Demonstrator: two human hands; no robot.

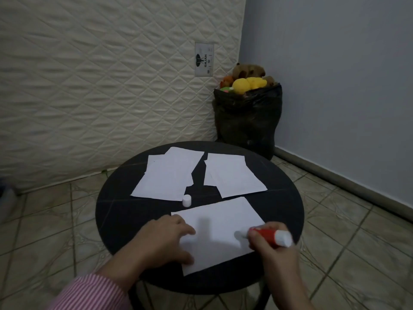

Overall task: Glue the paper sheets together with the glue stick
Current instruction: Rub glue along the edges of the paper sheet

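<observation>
- A round black table stands on a tiled floor.
- Two loose stacks of white paper, a left stack and a right stack, lie side by side at its far half.
- A single white sheet lies nearest the camera.
- A small white cap stands between the left stack and that sheet.

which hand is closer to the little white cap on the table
Left. The left hand presses the near paper sheet just below and left of the white cap. The right hand, gripping the glue stick, is farther off to the cap's right.
</observation>
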